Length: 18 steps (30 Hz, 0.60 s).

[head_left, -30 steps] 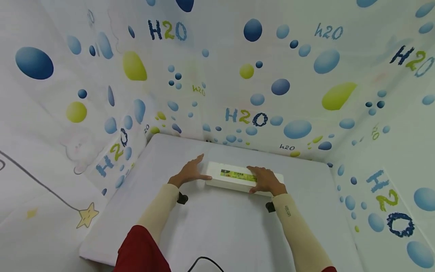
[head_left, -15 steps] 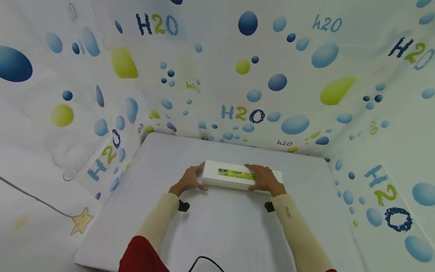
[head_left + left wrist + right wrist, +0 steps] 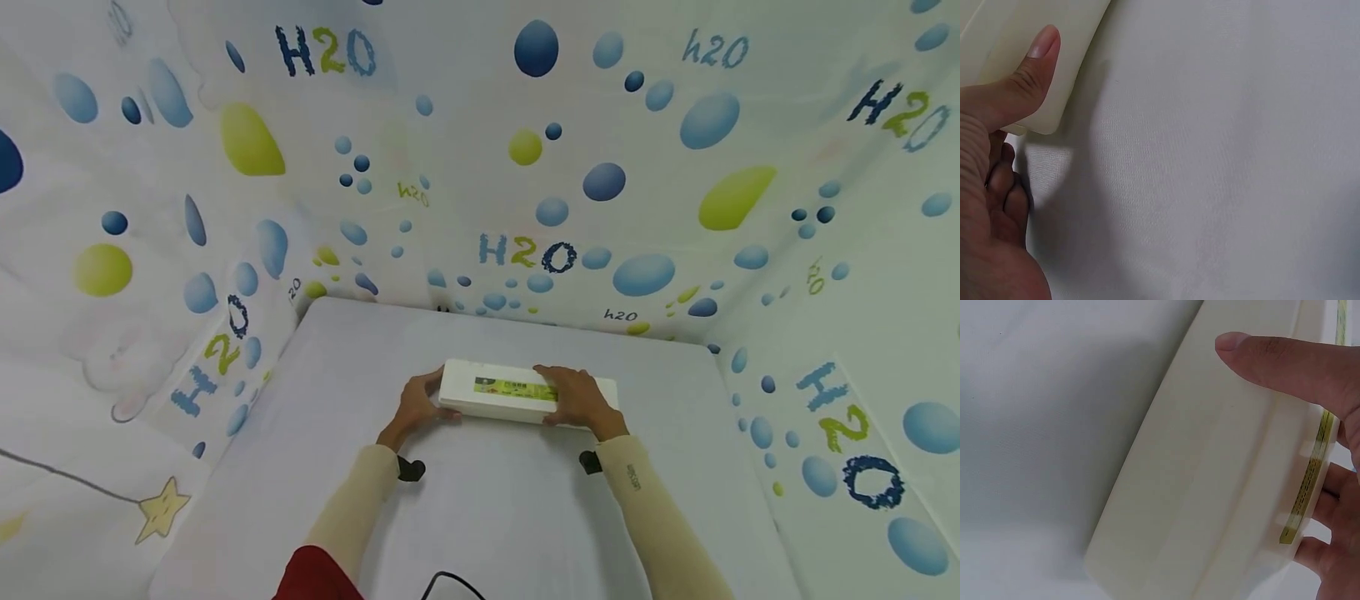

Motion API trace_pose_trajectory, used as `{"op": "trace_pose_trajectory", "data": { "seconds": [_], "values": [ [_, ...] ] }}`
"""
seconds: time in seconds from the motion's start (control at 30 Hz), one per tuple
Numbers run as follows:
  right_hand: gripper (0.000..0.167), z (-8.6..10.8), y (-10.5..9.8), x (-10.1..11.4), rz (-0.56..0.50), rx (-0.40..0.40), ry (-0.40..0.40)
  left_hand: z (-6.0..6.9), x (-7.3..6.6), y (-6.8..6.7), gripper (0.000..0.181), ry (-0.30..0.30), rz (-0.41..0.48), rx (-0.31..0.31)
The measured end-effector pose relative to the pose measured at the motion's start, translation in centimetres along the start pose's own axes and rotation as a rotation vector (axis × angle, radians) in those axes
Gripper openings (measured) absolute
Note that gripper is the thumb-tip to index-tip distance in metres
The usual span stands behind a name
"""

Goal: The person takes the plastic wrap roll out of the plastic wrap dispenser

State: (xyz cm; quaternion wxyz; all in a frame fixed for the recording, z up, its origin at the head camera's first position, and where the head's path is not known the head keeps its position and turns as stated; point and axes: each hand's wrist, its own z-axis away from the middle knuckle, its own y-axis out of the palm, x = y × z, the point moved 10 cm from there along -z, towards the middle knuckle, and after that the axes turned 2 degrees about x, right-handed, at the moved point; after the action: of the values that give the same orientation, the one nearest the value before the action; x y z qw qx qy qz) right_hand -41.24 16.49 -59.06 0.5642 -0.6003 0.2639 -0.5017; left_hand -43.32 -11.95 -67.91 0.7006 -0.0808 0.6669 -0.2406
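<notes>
A long white box with a green and yellow label lies across the table, seen in the head view. The left hand grips its left end, the thumb on the near side; in the left wrist view that thumb presses the box and the other fingers curl below its corner. Toward the box's right part, the right hand holds it across its width. The right wrist view has the right thumb on the side of the box, with fingers beyond the label.
The table has a white cover. Behind it and at both sides hang white sheets printed with blue and green drops. A black cable shows at the bottom edge. Dark wrist mounts sit beside both sleeves.
The left hand has closed round the box's left end, which its thumb only touched earlier. The right hand keeps its hold. The head view has shifted slightly.
</notes>
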Motion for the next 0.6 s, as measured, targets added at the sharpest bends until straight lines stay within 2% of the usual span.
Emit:
{"op": "trace_pose_trajectory", "data": {
  "seconds": [0.17, 0.27, 0.4, 0.6],
  "values": [
    [0.101, -0.18, -0.08, 0.07, -0.002, -0.041, -0.009, -0.23, 0.51, -0.33, 0.115, -0.024, -0.029, -0.052],
    [0.099, -0.11, -0.23, 0.02, -0.001, -0.072, 0.005, -0.25, 0.83, -0.02, 0.114, -0.02, -0.029, -0.046],
    [0.097, 0.27, -0.45, -0.08, -0.014, -0.108, 0.015, -0.37, 0.78, 0.33, 0.113, 0.014, -0.012, -0.037],
    [0.095, -0.02, -0.71, 0.17, -0.039, -0.115, -0.008, -0.68, 0.77, -0.37, 0.113, 0.041, -0.033, -0.067]
  ]
}}
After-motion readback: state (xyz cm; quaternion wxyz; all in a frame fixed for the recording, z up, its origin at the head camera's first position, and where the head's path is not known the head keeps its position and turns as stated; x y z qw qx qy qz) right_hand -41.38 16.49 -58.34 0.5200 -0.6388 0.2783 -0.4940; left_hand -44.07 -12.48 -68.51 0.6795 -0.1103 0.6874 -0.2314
